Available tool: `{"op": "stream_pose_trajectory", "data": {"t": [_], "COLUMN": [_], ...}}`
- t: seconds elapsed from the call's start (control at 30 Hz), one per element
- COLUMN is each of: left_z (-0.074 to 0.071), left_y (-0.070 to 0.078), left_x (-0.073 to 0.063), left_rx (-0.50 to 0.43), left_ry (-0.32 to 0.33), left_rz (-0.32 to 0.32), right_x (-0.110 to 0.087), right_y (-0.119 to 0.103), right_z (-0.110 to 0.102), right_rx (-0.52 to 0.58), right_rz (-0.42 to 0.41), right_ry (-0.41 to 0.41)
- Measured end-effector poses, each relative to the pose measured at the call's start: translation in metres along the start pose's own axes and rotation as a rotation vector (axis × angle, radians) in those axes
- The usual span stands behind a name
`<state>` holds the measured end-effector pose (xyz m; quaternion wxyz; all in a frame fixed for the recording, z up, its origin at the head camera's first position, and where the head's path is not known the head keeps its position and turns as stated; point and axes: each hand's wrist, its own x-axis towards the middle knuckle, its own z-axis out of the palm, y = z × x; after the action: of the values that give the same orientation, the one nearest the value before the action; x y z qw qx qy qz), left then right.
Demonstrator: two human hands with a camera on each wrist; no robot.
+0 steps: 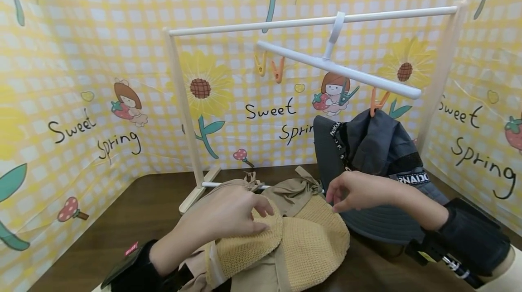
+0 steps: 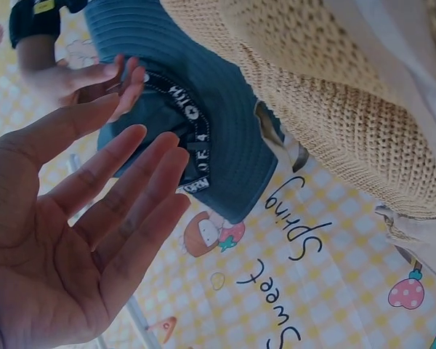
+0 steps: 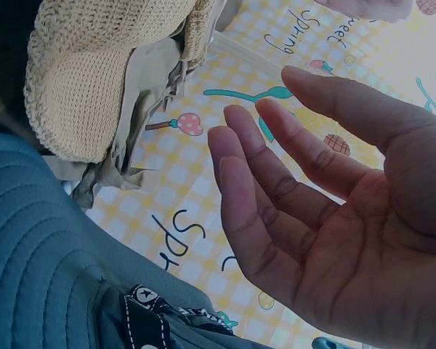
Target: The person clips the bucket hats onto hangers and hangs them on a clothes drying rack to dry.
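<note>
My left hand (image 1: 232, 208) hovers over a tan woven sun hat (image 1: 314, 246), fingers loosely bent and nothing in them. The hat has beige cloth ties (image 1: 302, 190) and lies folded on the table. Between that hat and a dark grey-blue bucket hat (image 1: 387, 142) is my right hand (image 1: 359, 190), also holding nothing, its fingers loosely curved. An orange clip (image 1: 378, 101) on the white hanger (image 1: 338, 70) grips the bucket hat's crown, and its wide brim (image 1: 379, 224) reaches down to the table. Both wrist views show bare palms, the left (image 2: 94, 233) and the right (image 3: 327, 218).
The hanger tilts down to the right on a rack's white rail (image 1: 253, 26). A yellow clip (image 1: 260, 63), another orange clip (image 1: 278, 70) and a green clip (image 1: 347, 95) hang from it. Yellow checked cloth (image 1: 102, 56) encloses the dark wooden table (image 1: 134, 210).
</note>
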<state>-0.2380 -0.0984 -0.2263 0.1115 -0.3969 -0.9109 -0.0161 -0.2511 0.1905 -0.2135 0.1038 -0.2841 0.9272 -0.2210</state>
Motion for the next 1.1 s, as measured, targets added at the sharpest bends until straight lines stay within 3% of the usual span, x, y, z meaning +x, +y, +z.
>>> {"op": "stream_pose_trajectory", "data": {"t": [0.17,0.37,0.7,0.97,1.1], "left_z": [0.001,0.004,0.002,0.002,-0.001], "left_y": [-0.001,-0.002,-0.002,-0.003,-0.005], "left_x": [-0.008,-0.016,-0.026,-0.031,-0.034], "left_rx": [0.025,0.036,-0.085,-0.151,-0.130], "left_ry": [0.024,0.035,-0.027,-0.072,-0.082], "left_rz": [0.041,0.044,-0.031,0.055,0.076], "right_x": [-0.001,-0.002,-0.001,0.004,0.005], "right_y": [0.001,0.003,0.004,0.010,0.010], "right_z": [0.007,0.007,0.011,0.018,0.018], "right_rx": [-0.034,-0.019,0.064,0.123,0.122], "right_rz": [-0.018,-0.046,-0.061,-0.024,-0.009], "right_ry": [0.020,0.005,-0.044,-0.071,-0.077]}}
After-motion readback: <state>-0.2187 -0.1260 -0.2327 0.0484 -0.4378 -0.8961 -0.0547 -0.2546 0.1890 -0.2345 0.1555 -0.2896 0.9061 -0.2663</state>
